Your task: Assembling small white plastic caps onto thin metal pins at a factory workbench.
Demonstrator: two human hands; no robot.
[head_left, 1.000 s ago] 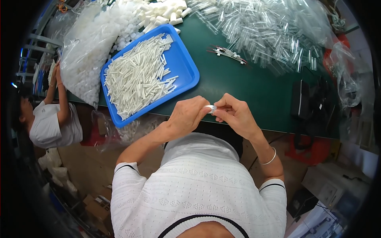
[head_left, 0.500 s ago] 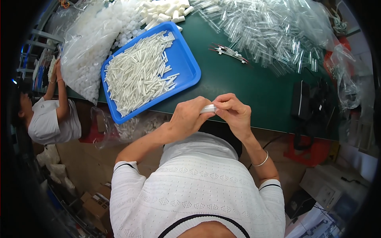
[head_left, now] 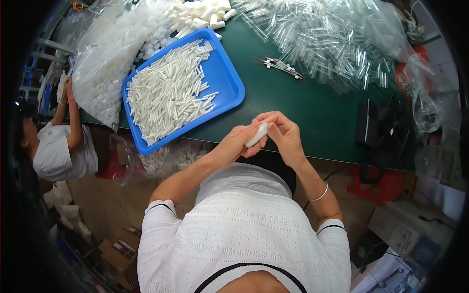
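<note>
Both hands meet just in front of the table's near edge around a small white cylinder (head_left: pixel 257 135), which is tilted with its upper end toward the right. My left hand (head_left: pixel 237 142) wraps its fingers round the lower part. At the upper end, the bent thumb and fingers of my right hand (head_left: pixel 288 136) press on it; some fingertips are hidden. To the left of them, a blue tray (head_left: pixel 235 93) holds a heap of thin white sticks (head_left: pixel 168 90).
A bag of white caps (head_left: pixel 105 73) and thick white cylinders (head_left: pixel 200 20) lie at the back left. Clear tubes (head_left: pixel 322 44) are piled at the back right. Thin red-tipped tools (head_left: pixel 279 67) and a black box (head_left: pixel 367 122) rest on the green table (head_left: pixel 312 112). Another person (head_left: pixel 63 146) works at the left.
The white cylinder has turned from nearly level to steeply tilted. My right hand has shifted slightly up and left, and my left fingers now wrap beneath the cylinder.
</note>
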